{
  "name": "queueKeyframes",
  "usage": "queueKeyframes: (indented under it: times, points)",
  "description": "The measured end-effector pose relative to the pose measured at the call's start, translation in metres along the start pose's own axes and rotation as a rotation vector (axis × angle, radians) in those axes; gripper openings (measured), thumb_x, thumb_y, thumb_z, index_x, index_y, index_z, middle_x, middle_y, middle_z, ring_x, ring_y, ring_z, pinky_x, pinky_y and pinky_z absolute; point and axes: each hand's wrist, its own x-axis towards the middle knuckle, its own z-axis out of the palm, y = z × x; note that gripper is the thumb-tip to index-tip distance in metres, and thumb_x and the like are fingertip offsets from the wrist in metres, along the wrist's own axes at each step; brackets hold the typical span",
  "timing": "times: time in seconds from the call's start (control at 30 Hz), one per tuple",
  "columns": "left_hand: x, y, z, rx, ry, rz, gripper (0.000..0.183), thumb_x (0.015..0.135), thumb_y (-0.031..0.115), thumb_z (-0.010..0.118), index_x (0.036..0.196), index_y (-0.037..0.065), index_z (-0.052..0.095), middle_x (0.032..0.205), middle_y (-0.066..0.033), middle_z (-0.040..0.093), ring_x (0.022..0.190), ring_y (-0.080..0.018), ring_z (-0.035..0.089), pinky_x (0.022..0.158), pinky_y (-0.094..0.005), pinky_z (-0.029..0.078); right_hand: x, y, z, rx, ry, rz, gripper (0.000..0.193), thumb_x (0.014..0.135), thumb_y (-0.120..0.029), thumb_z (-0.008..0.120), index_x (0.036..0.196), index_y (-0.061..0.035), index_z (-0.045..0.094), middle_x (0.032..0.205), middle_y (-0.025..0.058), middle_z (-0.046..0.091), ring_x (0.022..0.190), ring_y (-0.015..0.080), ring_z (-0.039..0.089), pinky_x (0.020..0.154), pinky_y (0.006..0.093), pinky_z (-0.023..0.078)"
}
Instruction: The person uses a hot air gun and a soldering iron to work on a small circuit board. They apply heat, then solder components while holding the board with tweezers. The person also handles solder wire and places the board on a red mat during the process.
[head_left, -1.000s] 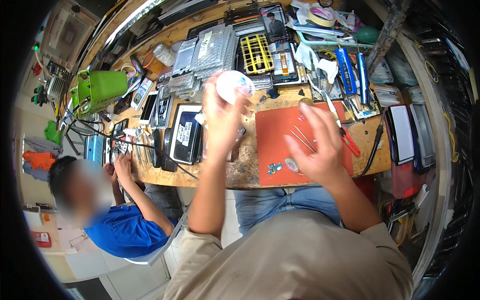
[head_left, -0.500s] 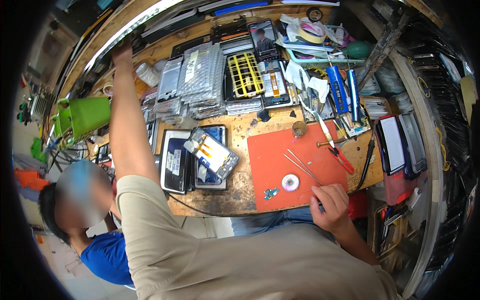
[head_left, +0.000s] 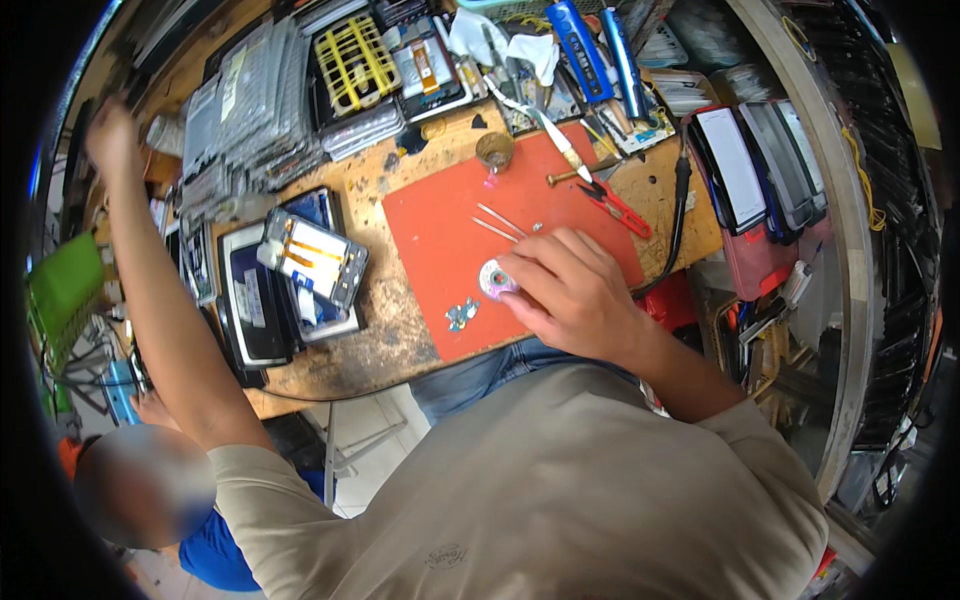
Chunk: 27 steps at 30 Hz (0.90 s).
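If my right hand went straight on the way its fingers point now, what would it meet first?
Most likely the small round white-and-purple spool over the red rectangular mat: your right hand is right at its edge, perhaps touching it, though depth is unclear from this view.

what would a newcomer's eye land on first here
Probably the orange-red mat in the middle of the cluttered bench, where the right hand has its fingers and thumb at the edge of a small round spool. Next might be the left hand, stretched far out to the upper left, and the bright yellow grid near the top, right of the stacked clear plastic trays.
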Motion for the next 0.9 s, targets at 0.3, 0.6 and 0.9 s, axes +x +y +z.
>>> queueKeyframes:
  times: [0.3,0.6,0.9]
  points:
    - [-0.038,0.063,-0.019,0.288,-0.107,0.002,0.058,0.093,0.041,0.077,0.135,0.001,0.075,0.133,-0.0181,0.080,0.126,-0.0330,0.074,0.110,-0.0425,0.053,0.023,0.010,0.009,-0.040,-0.199,-0.100,0.035,0.087,-0.005,0.081,0.121,-0.0024,0.075,0.105,0.0080,0.069,0.099,0.0281,0.065,0.086,0.0436,0.051]
    - [-0.043,0.029,-0.010,0.200,-0.004,-0.003,0.053,0.089,0.034,0.078,0.132,0.002,0.076,0.122,-0.0189,0.083,0.111,-0.0324,0.079,0.101,-0.0431,0.059,0.052,0.006,0.021,-0.049,0.158,-0.214,0.040,0.085,-0.012,0.088,0.121,-0.0009,0.074,0.109,0.0118,0.070,0.100,0.0321,0.067,0.083,0.0454,0.054]
    - [0.001,-0.017,-0.002,0.365,0.306,-0.039,0.055,0.088,0.038,0.077,0.128,0.001,0.075,0.133,-0.0275,0.076,0.126,-0.0459,0.072,0.110,-0.0508,0.057,-0.029,0.027,-0.033,-0.147,0.235,0.088,0.021,0.086,0.007,0.079,0.106,0.0010,0.075,0.093,0.0143,0.071,0.082,0.0359,0.066,0.075,0.0468,0.051]
